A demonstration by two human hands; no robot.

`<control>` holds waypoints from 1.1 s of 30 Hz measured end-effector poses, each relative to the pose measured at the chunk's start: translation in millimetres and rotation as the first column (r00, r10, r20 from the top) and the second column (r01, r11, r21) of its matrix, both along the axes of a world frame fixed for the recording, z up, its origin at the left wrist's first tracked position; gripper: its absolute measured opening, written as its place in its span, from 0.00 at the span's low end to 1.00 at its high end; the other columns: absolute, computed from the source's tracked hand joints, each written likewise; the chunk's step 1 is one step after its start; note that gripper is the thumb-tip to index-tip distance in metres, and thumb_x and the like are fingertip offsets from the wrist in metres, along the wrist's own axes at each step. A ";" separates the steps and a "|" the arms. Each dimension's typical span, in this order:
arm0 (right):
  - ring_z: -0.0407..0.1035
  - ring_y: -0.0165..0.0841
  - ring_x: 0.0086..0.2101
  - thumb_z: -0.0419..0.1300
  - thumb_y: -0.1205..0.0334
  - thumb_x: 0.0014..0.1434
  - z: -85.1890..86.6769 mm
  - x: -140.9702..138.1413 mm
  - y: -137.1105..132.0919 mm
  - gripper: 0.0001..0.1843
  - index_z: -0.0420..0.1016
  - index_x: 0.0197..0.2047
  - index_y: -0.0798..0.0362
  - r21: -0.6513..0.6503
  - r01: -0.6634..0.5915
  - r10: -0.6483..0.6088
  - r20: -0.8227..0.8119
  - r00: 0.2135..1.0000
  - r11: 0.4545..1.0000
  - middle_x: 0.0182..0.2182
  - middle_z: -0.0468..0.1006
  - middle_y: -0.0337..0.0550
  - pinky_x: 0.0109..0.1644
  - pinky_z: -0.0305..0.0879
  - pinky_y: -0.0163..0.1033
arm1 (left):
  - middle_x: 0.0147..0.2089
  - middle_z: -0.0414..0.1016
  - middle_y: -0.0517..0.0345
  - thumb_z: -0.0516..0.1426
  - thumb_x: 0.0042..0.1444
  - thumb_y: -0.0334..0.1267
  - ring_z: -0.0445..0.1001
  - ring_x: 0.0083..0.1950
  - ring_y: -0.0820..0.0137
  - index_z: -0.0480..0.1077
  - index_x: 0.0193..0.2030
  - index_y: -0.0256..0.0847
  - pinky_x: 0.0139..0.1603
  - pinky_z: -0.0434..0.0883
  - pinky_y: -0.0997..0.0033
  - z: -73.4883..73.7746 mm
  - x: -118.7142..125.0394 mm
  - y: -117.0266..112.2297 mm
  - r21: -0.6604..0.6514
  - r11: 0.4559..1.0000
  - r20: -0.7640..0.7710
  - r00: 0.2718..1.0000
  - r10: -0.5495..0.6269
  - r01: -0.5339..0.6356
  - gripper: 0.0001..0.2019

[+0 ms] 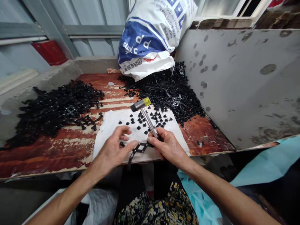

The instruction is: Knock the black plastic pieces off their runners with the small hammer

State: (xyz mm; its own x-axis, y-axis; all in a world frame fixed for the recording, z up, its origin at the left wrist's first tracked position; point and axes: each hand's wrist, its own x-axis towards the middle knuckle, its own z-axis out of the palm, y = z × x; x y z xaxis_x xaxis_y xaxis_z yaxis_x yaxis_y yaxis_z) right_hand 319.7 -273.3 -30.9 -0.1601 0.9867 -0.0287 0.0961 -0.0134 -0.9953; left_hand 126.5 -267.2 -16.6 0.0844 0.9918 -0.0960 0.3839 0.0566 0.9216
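Note:
My right hand (166, 144) is closed round the handle of a small double-faced mallet (148, 120), with one yellow and one dark face; its head points up and away. The thumb and fingers of that hand also meet the end of a black lattice-like linkage strip (140, 147). My left hand (116, 144) has its fingers half curled and apart from the thumb, whose tip is at the strip's other side. A small dark piece (122, 144) shows between those fingers and the thumb. Several small black pegs with round bases (138, 127) stand on a white cloth (106, 125) beyond my hands.
Black linked parts (63, 106) are heaped on the left of the worn red-brown table (70, 147). A larger black heap (164, 90) lies at the back right, under a white and blue woven sack (145, 40). A grey spotted panel (234, 78) borders the right side.

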 end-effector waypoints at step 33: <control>0.59 0.29 0.26 0.57 0.56 0.56 -10.1 -13.6 19.3 0.09 0.65 0.29 0.51 0.138 0.040 -0.047 0.047 0.998 0.990 0.23 0.64 0.33 0.31 0.58 0.35 | 0.37 0.75 0.51 0.41 0.68 0.37 0.73 0.42 0.59 0.68 0.42 0.40 0.56 0.62 0.45 2.9 5.4 7.7 0.281 0.779 -0.803 0.582 -0.129 0.560 0.16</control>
State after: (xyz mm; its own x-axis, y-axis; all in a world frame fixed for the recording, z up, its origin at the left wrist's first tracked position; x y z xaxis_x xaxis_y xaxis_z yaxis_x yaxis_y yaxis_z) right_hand 306.1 -254.0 -41.0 -0.1185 0.9878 0.1006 0.1478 0.1177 -0.9820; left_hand 131.9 -259.5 -13.7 0.5483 0.8208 0.1602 0.7982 -0.5708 0.1926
